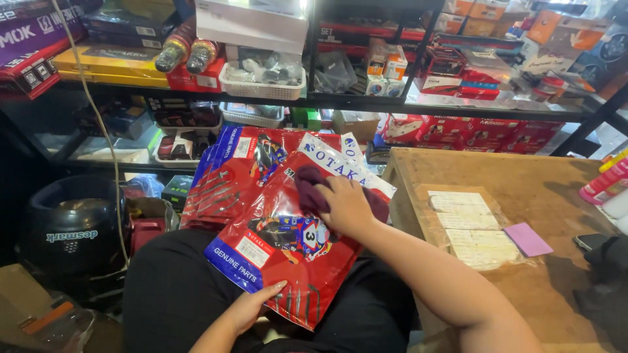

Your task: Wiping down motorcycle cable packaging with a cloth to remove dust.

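A flat red plastic packet [278, 252] with a blue corner and a motorbike picture rests on my lap. My left hand [252, 307] holds its lower edge, thumb on top. My right hand [347, 206] presses a dark maroon cloth [313, 189] against the packet's upper part. Behind it a stack of similar red and blue packets [229, 173] leans against the shelving.
A wooden table [523, 189] stands at my right with a clear bag of white labels [468, 225], a purple card [528, 240] and a pink bottle [605, 183]. Metal shelves [366, 101] packed with boxes fill the back. A black helmet [72, 229] sits on the floor at left.
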